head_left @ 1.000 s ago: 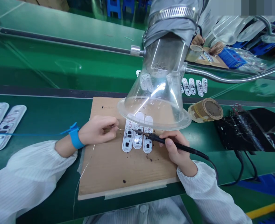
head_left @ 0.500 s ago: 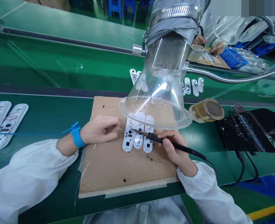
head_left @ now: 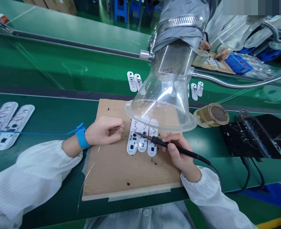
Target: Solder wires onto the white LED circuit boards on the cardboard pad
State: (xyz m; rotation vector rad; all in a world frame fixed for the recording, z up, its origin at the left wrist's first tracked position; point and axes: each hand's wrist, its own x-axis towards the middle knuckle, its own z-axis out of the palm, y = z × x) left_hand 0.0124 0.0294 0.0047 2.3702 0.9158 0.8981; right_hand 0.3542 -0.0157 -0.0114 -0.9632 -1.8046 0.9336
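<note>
Three white oblong circuit boards lie side by side on a brown cardboard sheet point(head_left: 111, 171). My right hand point(head_left: 179, 152) grips a black soldering iron point(head_left: 163, 142) by its handle. The iron's tip touches or hovers just over the left board point(head_left: 132, 140); which of the two I cannot tell. The middle board point(head_left: 142, 143) and right board point(head_left: 152, 146) sit under the iron's shaft. My left hand point(head_left: 105, 130), a blue strap point(head_left: 83, 136) round its wrist, is closed on a thin solder wire point(head_left: 90, 170). The wire's short end points at the left board.
A clear fume hood point(head_left: 161, 105) hangs low over the boards' far ends. On the right stand a round tub point(head_left: 212, 115) and a black rack point(head_left: 255, 135). More boards point(head_left: 15, 127) lie at the left. Across the divider, a co-worker's hands point(head_left: 222, 54) are beside a blue bin point(head_left: 238, 63).
The view has shifted slightly. The left hand and its solder wire end have drawn back a little from the left board; the iron's tip stays at that board.
</note>
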